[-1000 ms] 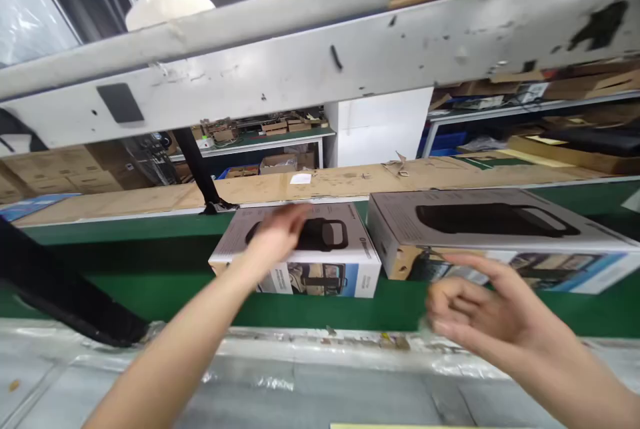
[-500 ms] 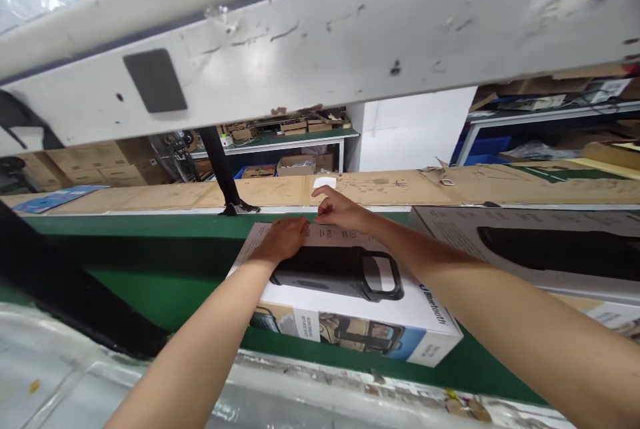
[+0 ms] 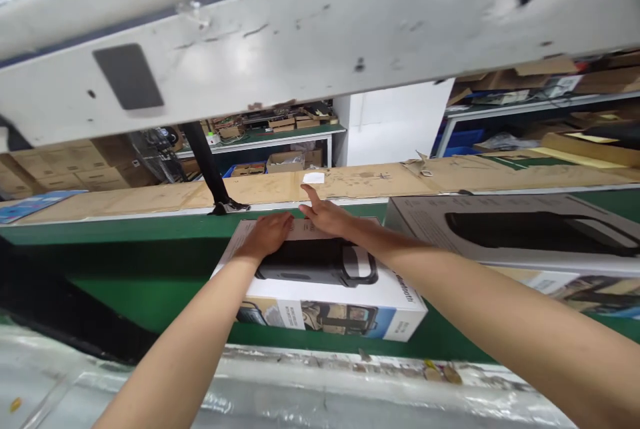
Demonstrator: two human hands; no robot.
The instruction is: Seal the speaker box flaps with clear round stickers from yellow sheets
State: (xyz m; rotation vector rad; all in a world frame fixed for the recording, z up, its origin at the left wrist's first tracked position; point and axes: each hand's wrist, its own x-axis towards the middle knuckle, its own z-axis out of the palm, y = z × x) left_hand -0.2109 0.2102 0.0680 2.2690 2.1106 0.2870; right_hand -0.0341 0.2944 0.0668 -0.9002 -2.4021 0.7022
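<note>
A white printed box (image 3: 350, 292) with a picture of a black speaker lies flat on the green conveyor belt (image 3: 130, 276) in front of me. My left hand (image 3: 267, 234) rests palm down on the box's far top edge. Right beside it, my right hand (image 3: 327, 216) lies on the same far edge with fingers spread and the forefinger pointing away. Neither hand grips anything.
A larger grey printed box (image 3: 520, 236) lies on the belt to the right, close to the white one. A scuffed white overhead beam (image 3: 320, 36) spans the view. Cardboard sheets (image 3: 150, 197) line the far side of the belt. Plastic film (image 3: 300, 389) covers the near edge.
My right hand came from near me on the right onto the box's far edge beside the left hand. The view then shifted slightly; both hands stayed on the box.
</note>
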